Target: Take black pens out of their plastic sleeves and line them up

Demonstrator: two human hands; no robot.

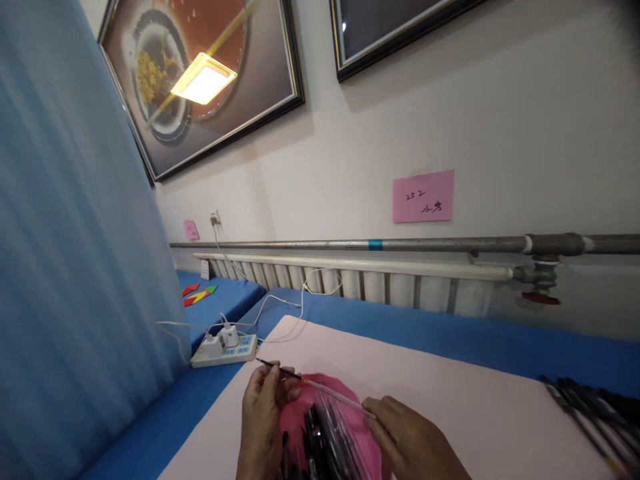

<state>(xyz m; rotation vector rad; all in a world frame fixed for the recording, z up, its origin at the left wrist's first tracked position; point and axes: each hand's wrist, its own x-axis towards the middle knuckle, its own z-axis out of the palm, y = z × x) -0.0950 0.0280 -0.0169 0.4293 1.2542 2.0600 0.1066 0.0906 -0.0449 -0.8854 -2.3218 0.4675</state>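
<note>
As you are working over a pink tray (pixel 336 380), black pen parts (pixel 314 433) and clear tubes (pixel 346 437) are lying inside it, nearest to you. Directly over the tray, you are holding a slender pen-like rod (pixel 330 392) with both hands: the left hand (pixel 260 413) is pinching its dark section between thumb and fingers, and the right hand (pixel 407 433) is grasping its clear section, the fingers hiding exactly where it ends. The long axis is running obliquely from the right hand up and away to the left; the narrow dark tip is projecting past the left fingers and pointing toward the power strip (pixel 243 348). By judgement, you are handling a light, fairly stiff piece; its smooth clear section is probably giving little friction, its thin tip is calling for gentle pressure, and the body behind that tip is offering the safer hold. Beyond the tray, a pink sheet (pixel 450 393) is covering part of the blue table (pixel 400 327), and a bundle of dark pens (pixel 590 403) is resting at the right. Behind the table, a radiator (pixel 400 288) is standing along the wall (pixel 525 147).
</note>
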